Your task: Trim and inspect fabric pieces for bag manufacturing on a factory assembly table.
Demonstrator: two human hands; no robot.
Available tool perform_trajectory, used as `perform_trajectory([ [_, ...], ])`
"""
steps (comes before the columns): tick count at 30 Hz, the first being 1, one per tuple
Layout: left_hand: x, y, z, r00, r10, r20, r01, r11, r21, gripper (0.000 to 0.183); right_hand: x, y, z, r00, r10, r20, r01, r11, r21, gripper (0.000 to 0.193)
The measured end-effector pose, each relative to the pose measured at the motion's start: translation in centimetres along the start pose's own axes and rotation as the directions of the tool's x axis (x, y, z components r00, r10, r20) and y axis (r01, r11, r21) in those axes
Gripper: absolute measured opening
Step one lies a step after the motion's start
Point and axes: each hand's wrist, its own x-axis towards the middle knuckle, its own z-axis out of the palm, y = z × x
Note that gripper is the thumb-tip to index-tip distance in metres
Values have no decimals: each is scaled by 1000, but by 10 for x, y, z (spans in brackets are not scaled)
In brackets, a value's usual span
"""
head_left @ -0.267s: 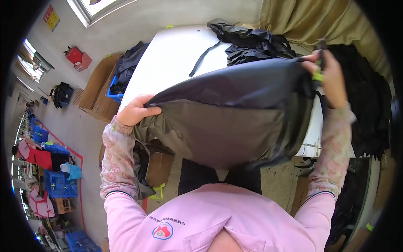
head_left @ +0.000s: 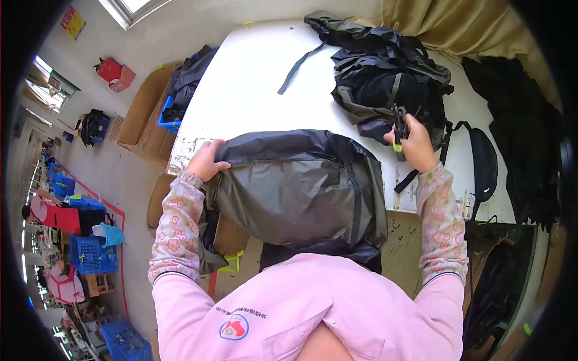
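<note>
A bulky grey-and-black fabric bag (head_left: pixel 289 189) lies over the near edge of the white table and hangs toward my lap. My left hand (head_left: pixel 206 161) pinches its upper left corner between thumb and fingers. To the right of the bag and apart from it, my right hand (head_left: pixel 414 144) is closed round a small black hand tool (head_left: pixel 399 129) with a yellow-green part; its exact kind is hard to make out. Beyond that hand sits a heap of black and grey bags (head_left: pixel 391 72) with straps.
The white table (head_left: pixel 259 78) also bears a flat black pouch (head_left: pixel 483 165) at right. Black fabric (head_left: pixel 524 138) drapes over its right end. At left stand a blue crate (head_left: pixel 170 120) of dark fabric and a cardboard box (head_left: pixel 141 117). People work farther left.
The bag has come down from its raised, stretched position onto the table edge. My right hand has let go of the bag's right end and moved left and down, still with the tool.
</note>
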Motion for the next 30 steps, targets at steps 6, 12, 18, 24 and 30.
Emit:
perform_trajectory([
  [6, 4, 53, 13, 931, 351, -100, -363, 916, -168, 26, -50, 36, 60, 968, 160, 191, -183, 978, 105, 22],
  [12, 8, 33, 55, 907, 368, 204, -349, 929, -125, 36, -47, 46, 89, 990, 122, 67, -111, 982, -150, 27],
  [18, 9, -4, 77, 937, 265, 226, -241, 962, -126, 36, -36, 78, 71, 992, 126, -7, -127, 991, -45, 29],
  [24, 19, -7, 84, 919, 55, 391, 76, 947, -311, 23, -40, 90, 27, 957, 272, 98, -287, 934, 213, 27],
  [30, 20, -8, 70, 856, 199, 477, 237, 668, -705, 16, -47, 74, 1, 870, 431, 240, -493, 739, 458, 28],
])
